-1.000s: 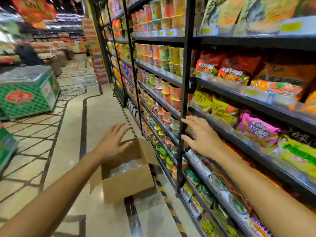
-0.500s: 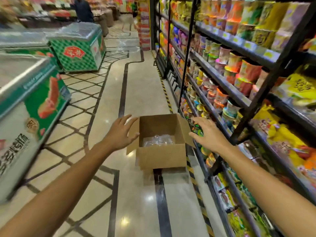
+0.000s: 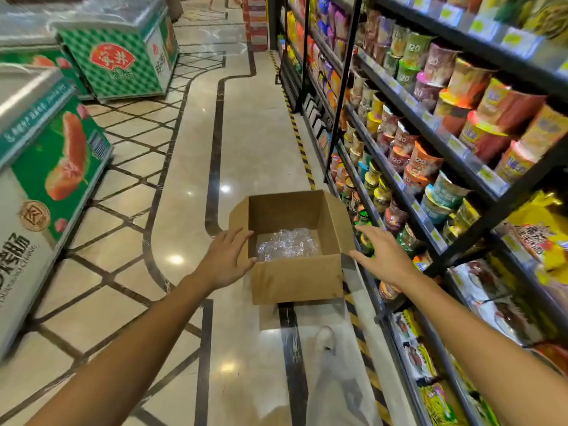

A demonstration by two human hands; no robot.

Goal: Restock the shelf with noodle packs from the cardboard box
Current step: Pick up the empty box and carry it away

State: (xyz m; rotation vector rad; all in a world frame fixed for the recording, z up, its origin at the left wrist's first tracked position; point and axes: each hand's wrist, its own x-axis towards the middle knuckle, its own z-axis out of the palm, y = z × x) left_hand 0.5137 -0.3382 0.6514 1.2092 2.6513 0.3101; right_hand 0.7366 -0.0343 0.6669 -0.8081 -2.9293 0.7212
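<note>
An open cardboard box (image 3: 296,279) stands on the floor beside the shelf (image 3: 408,192). Inside it lies only crumpled clear plastic wrap (image 3: 287,245); I see no noodle packs in it. My left hand (image 3: 227,259) is at the box's left wall, fingers straight, holding nothing. My right hand (image 3: 382,256) hovers at the box's right near corner, fingers spread, also holding nothing. Noodle packs (image 3: 528,238) lie on the right-hand shelves, with cup noodles (image 3: 421,161) in rows further along.
Chest freezers (image 3: 46,167) with green sides line the left of the aisle, another freezer (image 3: 123,53) behind. A yellow-black hazard strip (image 3: 299,139) runs along the shelf base. My shoe (image 3: 325,338) shows below the box on the glossy tiled floor (image 3: 246,133).
My view has swung from the shelf down to the box. Both hands have come in to the box's two sides; the right hand left the shelf.
</note>
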